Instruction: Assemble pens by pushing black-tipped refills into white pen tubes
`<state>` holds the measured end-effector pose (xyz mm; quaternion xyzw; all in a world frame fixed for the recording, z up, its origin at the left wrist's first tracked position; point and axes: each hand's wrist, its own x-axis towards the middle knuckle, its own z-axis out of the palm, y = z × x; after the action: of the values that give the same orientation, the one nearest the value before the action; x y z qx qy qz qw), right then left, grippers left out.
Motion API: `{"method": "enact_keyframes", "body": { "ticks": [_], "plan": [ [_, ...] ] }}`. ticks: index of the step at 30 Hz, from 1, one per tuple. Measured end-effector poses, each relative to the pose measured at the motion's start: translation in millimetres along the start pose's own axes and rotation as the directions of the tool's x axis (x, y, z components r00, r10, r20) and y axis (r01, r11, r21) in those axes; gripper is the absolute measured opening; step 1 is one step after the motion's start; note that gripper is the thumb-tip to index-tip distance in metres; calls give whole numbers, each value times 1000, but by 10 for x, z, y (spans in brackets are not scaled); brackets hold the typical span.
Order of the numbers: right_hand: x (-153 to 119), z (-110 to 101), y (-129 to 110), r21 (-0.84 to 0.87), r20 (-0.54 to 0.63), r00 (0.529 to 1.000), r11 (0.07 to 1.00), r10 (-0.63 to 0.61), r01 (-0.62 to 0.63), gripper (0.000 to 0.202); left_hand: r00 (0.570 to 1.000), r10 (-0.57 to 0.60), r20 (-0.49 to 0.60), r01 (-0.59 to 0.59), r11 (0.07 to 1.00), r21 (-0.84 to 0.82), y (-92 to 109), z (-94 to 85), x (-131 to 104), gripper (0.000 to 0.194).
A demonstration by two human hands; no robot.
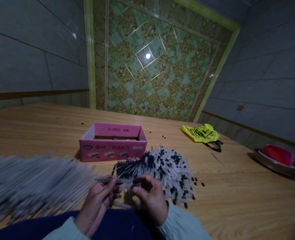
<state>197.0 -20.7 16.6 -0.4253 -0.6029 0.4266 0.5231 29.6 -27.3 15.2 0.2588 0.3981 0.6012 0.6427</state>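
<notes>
My left hand (102,198) is closed around a thin, pale grey tube (104,180) that points left. My right hand (149,195) pinches near the tube's right end, where its fingers hide whatever small piece they hold. To the left lies a wide pile of long, translucent tubes (34,183), side by side. Just beyond my hands, thin dark sticks (137,166) fan out. They run into a heap of small white and black cap-like pieces (173,166) right of my right hand. Another pale tube (122,204) shows below my hands.
A pink open cardboard box (113,151) stands behind the sticks. At the back right is a yellow plastic bag (201,132) with black print. A metal pan (274,165) holding a red container (278,155) sits far right. A single stick (219,160) lies on the wooden table (239,196).
</notes>
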Motion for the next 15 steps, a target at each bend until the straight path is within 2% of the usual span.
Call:
{"method": "enact_keyframes", "body": {
  "ticks": [6,15],
  "plan": [
    [-30,18,-36,-36,-96,995,999,-35,31,7,1000,2,-1,-2,999,37,-6,-16,4,36],
    [-54,11,-57,-102,-120,992,994,-48,35,13,1000,4,12,-4,998,56,18,13,-14,33]
  ]
}}
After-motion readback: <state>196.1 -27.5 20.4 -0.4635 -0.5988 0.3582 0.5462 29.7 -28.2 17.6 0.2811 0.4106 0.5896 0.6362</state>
